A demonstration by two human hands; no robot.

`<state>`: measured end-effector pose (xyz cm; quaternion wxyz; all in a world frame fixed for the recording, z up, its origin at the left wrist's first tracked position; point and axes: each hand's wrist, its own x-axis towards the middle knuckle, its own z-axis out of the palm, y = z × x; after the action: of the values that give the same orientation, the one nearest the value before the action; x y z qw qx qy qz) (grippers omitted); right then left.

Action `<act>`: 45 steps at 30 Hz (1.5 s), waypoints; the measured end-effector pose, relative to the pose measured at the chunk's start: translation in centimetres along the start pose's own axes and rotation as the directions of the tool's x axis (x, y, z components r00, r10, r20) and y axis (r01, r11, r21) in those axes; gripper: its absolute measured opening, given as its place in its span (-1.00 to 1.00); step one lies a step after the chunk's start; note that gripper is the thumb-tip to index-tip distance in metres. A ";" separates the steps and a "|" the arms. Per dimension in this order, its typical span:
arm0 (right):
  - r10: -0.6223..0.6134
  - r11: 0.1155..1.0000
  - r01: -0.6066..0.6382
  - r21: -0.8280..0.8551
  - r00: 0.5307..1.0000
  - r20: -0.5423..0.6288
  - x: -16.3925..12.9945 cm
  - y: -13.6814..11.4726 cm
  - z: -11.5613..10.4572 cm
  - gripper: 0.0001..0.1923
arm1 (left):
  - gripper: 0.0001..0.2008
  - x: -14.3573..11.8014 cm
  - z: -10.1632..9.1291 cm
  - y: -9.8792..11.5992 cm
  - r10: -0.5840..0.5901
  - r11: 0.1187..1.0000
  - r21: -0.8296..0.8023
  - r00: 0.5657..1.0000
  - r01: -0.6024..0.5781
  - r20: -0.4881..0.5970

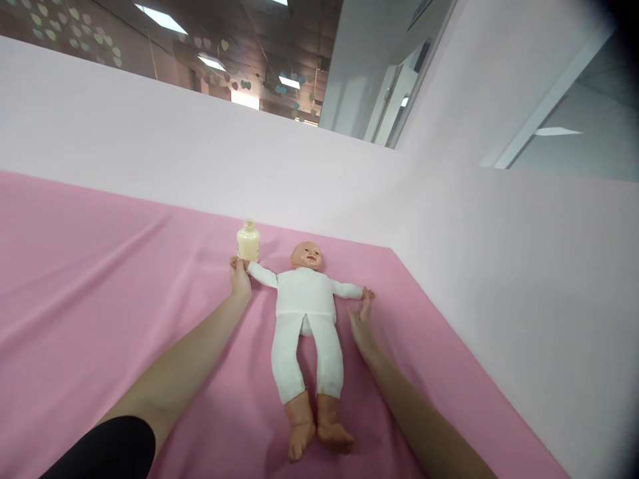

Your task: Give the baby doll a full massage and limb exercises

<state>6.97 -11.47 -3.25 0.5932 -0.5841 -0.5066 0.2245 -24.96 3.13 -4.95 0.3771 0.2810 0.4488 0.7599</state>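
A baby doll in a white top and white trousers lies on its back, arms stretched out sideways and bare feet toward me. My left hand is closed around the doll's hand on the left side, its fingers partly hidden. On the other side, my right hand has its fingertips against the doll's other hand, with the thumb held apart from the fingers. A small bottle of pale yellow liquid stands upright just beyond my left hand.
The doll and bottle rest on a pink sheet with some creases. White walls rise at the back and along the right. A window with heart shapes is above the back wall.
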 end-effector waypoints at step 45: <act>0.039 0.372 -0.890 0.265 0.300 0.953 -0.9 -2.9 1.6 -0.62 | -0.60 -6.8 2.2 3.0 0.262 0.575 0.037 0.227 -0.817 0.938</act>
<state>4.31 -12.07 -1.22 0.3371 -0.1981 -0.3263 0.8606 -20.45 -2.44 -1.88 0.1433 0.8561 0.2472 0.4305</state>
